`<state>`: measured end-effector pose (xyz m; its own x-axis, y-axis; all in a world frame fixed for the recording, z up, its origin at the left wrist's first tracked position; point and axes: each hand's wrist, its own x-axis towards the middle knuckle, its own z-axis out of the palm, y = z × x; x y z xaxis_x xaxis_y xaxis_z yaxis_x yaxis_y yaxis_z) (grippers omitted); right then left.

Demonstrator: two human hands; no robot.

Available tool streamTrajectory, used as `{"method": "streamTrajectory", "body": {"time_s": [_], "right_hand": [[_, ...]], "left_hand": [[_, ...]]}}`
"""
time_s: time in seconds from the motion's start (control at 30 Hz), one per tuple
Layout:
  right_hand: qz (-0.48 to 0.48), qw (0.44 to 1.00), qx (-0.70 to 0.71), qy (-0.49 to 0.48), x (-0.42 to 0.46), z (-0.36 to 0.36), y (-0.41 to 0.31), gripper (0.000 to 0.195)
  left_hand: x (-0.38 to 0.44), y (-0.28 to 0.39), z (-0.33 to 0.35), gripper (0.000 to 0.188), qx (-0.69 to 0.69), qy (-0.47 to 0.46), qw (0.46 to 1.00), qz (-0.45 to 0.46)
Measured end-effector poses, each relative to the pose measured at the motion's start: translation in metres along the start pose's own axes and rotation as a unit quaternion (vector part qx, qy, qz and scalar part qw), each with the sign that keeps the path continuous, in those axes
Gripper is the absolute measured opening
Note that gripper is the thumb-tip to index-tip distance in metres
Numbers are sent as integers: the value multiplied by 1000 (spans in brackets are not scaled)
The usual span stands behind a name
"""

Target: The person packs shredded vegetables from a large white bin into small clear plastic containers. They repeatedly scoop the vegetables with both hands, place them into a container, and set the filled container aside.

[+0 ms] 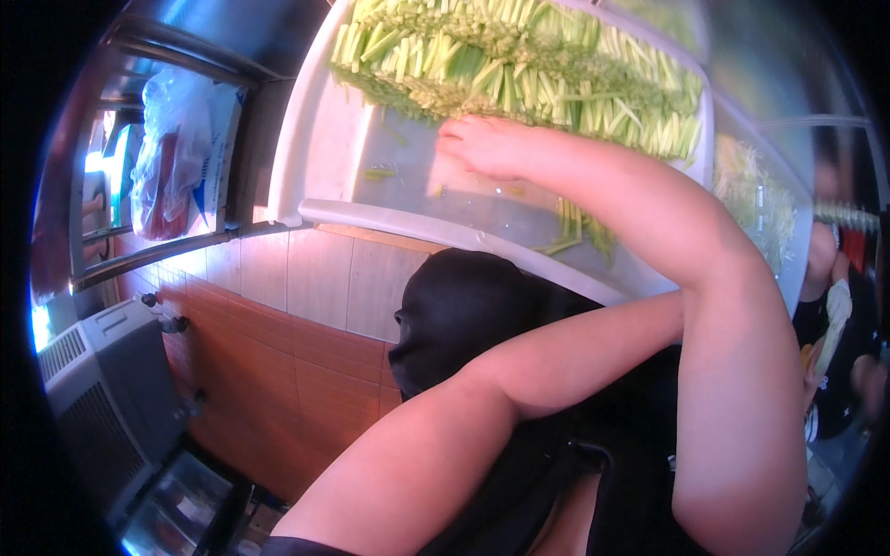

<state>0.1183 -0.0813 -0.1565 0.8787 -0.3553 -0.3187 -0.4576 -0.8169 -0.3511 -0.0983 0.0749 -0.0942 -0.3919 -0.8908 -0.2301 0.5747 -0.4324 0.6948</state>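
My right hand [480, 147] rests at the lower edge of a thick, layered pile of cut green vegetable stalks [452, 66], inside a large white plastic tub [286, 139]. Its fingertips touch the pile's edge; whether they grip any stalks cannot be told. A small heap of loose cut stalks [571, 226] lies under my right forearm, and a few short pieces [379, 173] are scattered on the tub floor. My left forearm reaches across to the right beneath my right arm, which hides my left hand.
Right of the tub, another clear-sided container [754, 201] holds pale shredded vegetable. Beyond it is a person in dark clothing [845, 389]. At the left, a metal rack [156, 257] carries a plastic bag [167, 167] with reddish contents. A grey wheeled appliance [118, 389] stands on the tiled floor.
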Motion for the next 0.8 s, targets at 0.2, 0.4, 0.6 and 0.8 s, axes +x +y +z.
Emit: {"method": "streamTrajectory", "body": {"time_s": [0.2, 0.4, 0.6, 0.8], "right_hand": [[-109, 989, 3, -102, -92, -2, 40, 65], [-72, 981, -56, -170, -144, 3, 35, 73], [-101, 984, -49, -138, -139, 11, 12, 68], [-19, 987, 42, -153, -139, 46, 1, 34]], "left_hand": [[11, 1, 4, 43, -23, -3, 1000, 13], [20, -30, 10, 43, -77, -18, 997, 16], [14, -14, 3, 42, -62, -27, 998, -6], [14, -6, 9, 41, -63, -41, 997, -12]]}}
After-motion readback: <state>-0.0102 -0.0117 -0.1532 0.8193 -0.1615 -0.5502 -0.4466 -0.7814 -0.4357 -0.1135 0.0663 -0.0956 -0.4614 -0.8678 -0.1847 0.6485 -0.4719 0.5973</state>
